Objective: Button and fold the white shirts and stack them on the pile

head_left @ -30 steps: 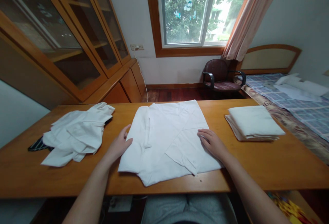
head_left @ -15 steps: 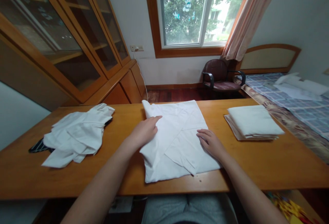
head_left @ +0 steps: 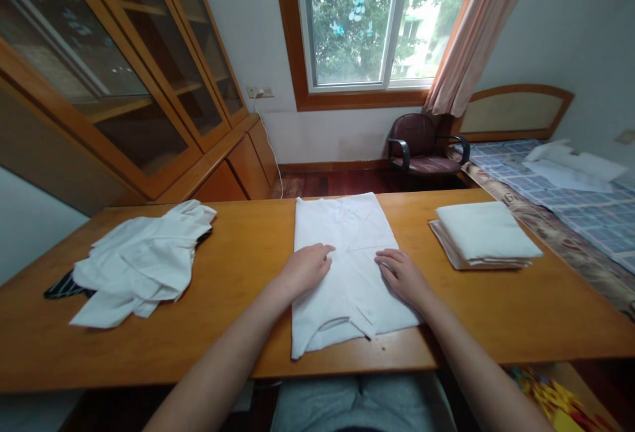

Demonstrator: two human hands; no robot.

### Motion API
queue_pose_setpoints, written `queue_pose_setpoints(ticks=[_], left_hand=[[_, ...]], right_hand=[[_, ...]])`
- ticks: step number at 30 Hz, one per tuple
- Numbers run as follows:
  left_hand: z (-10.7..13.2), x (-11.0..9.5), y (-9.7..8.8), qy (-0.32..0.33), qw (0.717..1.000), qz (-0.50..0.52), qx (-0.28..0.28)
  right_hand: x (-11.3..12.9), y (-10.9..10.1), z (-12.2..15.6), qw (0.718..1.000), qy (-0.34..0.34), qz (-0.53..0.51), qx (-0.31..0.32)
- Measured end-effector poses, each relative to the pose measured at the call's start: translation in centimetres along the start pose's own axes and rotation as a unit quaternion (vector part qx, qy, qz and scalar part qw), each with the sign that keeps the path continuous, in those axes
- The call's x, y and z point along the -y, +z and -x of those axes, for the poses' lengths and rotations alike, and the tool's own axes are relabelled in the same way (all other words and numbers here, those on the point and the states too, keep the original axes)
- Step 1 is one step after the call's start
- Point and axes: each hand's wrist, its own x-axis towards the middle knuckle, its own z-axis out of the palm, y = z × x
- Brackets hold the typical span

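White shirt [head_left: 350, 220], partly folded, lies at the middle of the wooden surface [head_left: 238, 247], reaching from the far edge almost to the near edge. Toward the left end, just in from the far-left corner, is a crumpled white garment [head_left: 141, 263], with dark striped cloth [head_left: 65, 285] showing from under it.

Next comes the left hand [head_left: 306, 268], on the shirt's left half, fingers bent over the fabric; I cannot tell whether its grip pinches any cloth or only presses. Judging by the straight left side, the step in hand looks like laying that side inward and flattening it. The right hand [head_left: 401, 274] rests on the shirt's right side, its grip released, fingers outstretched on the cloth, probably as an anchor. Toward the surface's right edge sits a neat folded cloth stack [head_left: 489, 230], well apart from both corners. The next move likely calls for smoothing the layers without dragging the lower one.
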Motion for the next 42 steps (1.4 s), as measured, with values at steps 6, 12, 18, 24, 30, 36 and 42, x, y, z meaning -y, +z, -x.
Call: queue_pose_setpoints(ticks=[6,12,18,24,30,36,42], left_hand=[[-1.8,7.4,2.5,-0.116,0.985,0.016,-0.126],[-3.0,10.6,5.0,-0.234,0.940,0.168,-0.184],[-3.4,11.4,5.0,-0.272,0.908,0.267,-0.176],[-2.7,11.9,5.1,-0.261,0.900,0.293,-0.191],[-1.2,12.4,2.4,-0.290,0.931,0.165,-0.144],[-2.9,12.9,0.2,-0.219,0.959,0.004,-0.181],[-8.8,13.5,0.6,-0.119,0.983,-0.051,-0.133]], right_hand=[[4.4,0.2,-1.1,0.997,0.033,-0.003,0.075],[9.3,1.1,-1.8,0.975,0.065,-0.072,0.200],[11.0,1.6,-1.7,0.960,0.125,-0.112,0.223],[11.5,1.6,-1.4,0.955,0.124,-0.148,0.224],[12.5,2.3,-1.4,0.956,0.121,-0.142,0.226],[12.5,2.6,-1.6,0.956,0.098,-0.145,0.237],[12.3,2.1,-1.2,0.952,0.094,-0.172,0.236]])
